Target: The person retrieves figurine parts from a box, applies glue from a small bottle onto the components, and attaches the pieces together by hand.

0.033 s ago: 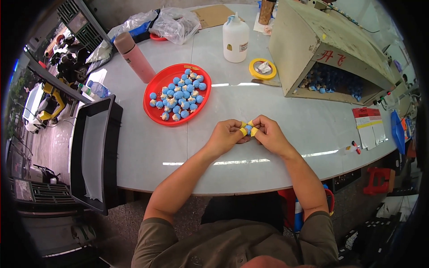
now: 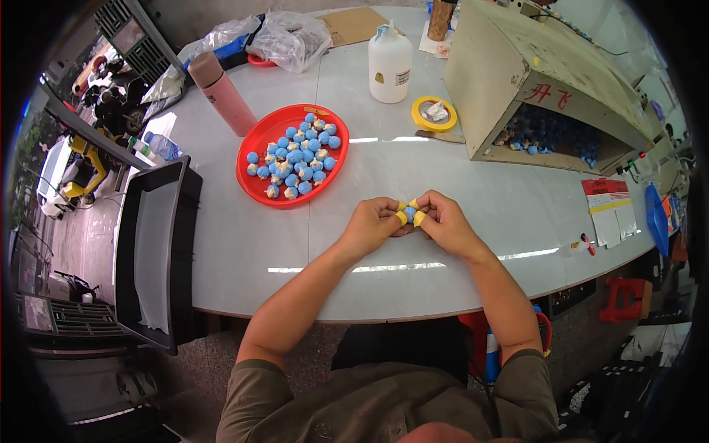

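A small blue ball (image 2: 410,215) is pinched between both my hands above the table. My left hand (image 2: 369,226) is closed on its left side, and my right hand (image 2: 449,224) grips it from the right. Yellow coverings wrap the thumb and index fingertips of each hand. Those fingertips hide most of the ball, so its finer details cannot be made out. Up and to the left of my hands, a round red tray (image 2: 257,136) holds many blue balls (image 2: 295,156) with cream-coloured tufts.
A black bin (image 2: 185,251) stands at the table's left edge. Behind the tray is a pink flask (image 2: 221,96). A white squeeze bottle (image 2: 390,66), yellow tape roll (image 2: 418,118) and knife (image 2: 440,136) lie farther back. An open-fronted box (image 2: 480,96) with blue balls stands right.
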A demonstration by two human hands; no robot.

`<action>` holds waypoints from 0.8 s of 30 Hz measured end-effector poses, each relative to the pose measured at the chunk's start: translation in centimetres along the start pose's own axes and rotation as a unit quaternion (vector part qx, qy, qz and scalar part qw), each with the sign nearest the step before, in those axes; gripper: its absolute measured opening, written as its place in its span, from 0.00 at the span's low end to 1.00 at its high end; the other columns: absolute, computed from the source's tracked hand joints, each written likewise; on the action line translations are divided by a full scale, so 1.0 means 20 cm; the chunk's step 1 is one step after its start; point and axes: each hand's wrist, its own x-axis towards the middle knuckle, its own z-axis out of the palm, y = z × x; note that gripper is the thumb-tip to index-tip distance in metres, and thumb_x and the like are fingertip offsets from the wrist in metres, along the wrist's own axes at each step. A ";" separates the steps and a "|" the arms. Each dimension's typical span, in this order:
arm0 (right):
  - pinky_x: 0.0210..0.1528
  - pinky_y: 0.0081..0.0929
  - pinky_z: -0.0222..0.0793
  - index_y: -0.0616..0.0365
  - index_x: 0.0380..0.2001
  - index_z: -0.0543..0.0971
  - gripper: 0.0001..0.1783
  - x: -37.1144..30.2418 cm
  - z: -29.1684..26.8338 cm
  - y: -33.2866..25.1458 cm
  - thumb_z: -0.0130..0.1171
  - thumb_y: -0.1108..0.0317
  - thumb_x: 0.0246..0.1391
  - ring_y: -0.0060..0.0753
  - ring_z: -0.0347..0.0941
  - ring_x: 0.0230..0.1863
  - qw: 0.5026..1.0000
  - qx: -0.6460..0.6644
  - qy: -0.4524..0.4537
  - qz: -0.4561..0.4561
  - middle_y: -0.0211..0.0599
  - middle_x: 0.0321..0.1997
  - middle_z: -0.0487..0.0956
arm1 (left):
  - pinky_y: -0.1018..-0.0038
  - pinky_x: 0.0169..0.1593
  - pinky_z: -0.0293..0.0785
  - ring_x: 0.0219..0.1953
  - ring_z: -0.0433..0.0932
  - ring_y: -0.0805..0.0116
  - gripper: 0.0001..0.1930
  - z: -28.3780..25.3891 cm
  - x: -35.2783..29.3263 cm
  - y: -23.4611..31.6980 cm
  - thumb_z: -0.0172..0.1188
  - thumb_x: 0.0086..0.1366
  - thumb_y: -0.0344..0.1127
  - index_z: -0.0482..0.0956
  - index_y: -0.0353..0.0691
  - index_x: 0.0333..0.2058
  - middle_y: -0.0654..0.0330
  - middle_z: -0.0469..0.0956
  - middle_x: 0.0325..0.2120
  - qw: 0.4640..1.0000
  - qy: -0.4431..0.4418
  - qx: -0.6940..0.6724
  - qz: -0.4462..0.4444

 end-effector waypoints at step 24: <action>0.30 0.15 0.64 0.65 0.35 0.72 0.07 0.00 0.01 0.04 0.49 0.82 0.52 0.12 0.67 0.27 0.998 -0.022 0.000 -0.059 0.28 0.29 0.74 | 0.79 0.43 0.80 0.39 0.82 0.66 0.11 0.01 0.01 -0.05 0.56 0.62 0.21 0.72 0.19 0.42 0.49 0.79 0.37 0.999 0.005 0.011 0.046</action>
